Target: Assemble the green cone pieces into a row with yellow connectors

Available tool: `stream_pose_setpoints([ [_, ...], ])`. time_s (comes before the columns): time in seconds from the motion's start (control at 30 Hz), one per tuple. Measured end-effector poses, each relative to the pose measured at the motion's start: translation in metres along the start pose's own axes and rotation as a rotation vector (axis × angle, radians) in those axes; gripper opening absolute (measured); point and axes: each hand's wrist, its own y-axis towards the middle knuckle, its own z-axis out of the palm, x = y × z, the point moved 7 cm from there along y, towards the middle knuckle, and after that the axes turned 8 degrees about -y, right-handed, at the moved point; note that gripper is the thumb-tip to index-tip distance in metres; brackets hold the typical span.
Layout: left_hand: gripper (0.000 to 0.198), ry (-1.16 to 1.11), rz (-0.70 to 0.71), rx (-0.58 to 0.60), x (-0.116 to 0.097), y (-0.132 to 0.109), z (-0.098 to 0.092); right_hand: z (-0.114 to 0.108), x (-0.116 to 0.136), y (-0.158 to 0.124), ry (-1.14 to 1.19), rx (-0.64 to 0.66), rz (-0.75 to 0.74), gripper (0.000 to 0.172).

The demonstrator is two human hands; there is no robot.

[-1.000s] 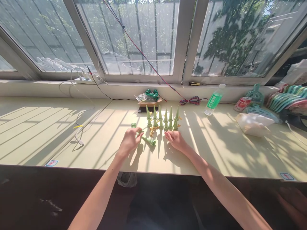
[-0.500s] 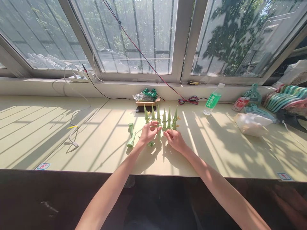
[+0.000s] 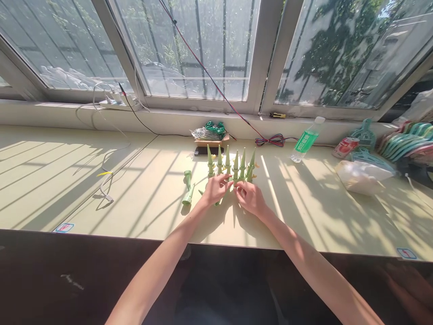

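Several green cone-shaped plastic spikes [image 3: 233,162] stand upright in a row on the pale table [image 3: 101,198]. My left hand [image 3: 214,189] and my right hand [image 3: 248,196] meet just in front of that row, fingertips pinched close together around something small that I cannot make out. Small yellow pieces [image 3: 252,171] lie among the cones. Two more green cones [image 3: 187,188] lie on their sides to the left of my left hand, apart from it.
Behind the cones sit a black phone [image 3: 208,151], a small box with green and clear wrapping [image 3: 211,133], red-black cable [image 3: 269,141] and a green-labelled bottle [image 3: 306,140]. A white bag [image 3: 360,177] and coloured hangers [image 3: 402,142] lie right; white cable [image 3: 104,189] lies left.
My left hand left the lying cones at the left and moved right to the row. Both hands have drawn together in front of the upright cones.
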Motion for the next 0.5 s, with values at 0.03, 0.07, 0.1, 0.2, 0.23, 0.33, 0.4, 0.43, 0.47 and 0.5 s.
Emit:
stream_pose_setpoints([
  [0.03,0.040,0.001,-0.005,0.002,0.001,0.000,0.000,0.000,0.001,0.000,0.000,0.005,-0.007,0.011],
  [0.07,0.041,0.000,-0.011,0.004,0.002,0.000,0.000,0.001,0.001,0.000,0.003,0.010,-0.014,0.011],
  [0.1,0.042,-0.003,-0.018,0.003,0.003,0.001,0.000,0.001,0.002,0.000,0.008,0.013,-0.023,0.011],
  [0.2,0.044,-0.039,-0.041,-0.016,0.005,0.002,-0.001,0.002,0.006,0.000,0.032,0.013,-0.064,0.012],
  [0.23,0.044,-0.060,-0.049,-0.026,0.006,0.002,-0.002,0.002,0.008,-0.001,0.040,0.013,-0.083,0.013],
  [0.33,0.042,-0.119,-0.067,-0.043,0.007,0.002,-0.002,0.003,0.013,-0.001,0.054,0.026,-0.131,0.015],
  [0.4,0.040,-0.142,-0.073,-0.046,0.007,0.002,-0.002,0.004,0.015,-0.001,0.059,0.035,-0.143,0.016],
  [0.43,0.039,-0.147,-0.073,-0.047,0.007,0.003,-0.002,0.004,0.015,-0.001,0.062,0.036,-0.140,0.016],
  [0.47,0.038,-0.149,-0.073,-0.047,0.007,0.003,-0.003,0.004,0.014,-0.001,0.064,0.033,-0.132,0.017],
  [0.5,0.038,-0.148,-0.073,-0.045,0.007,0.003,-0.003,0.004,0.012,-0.001,0.065,0.028,-0.120,0.017],
])
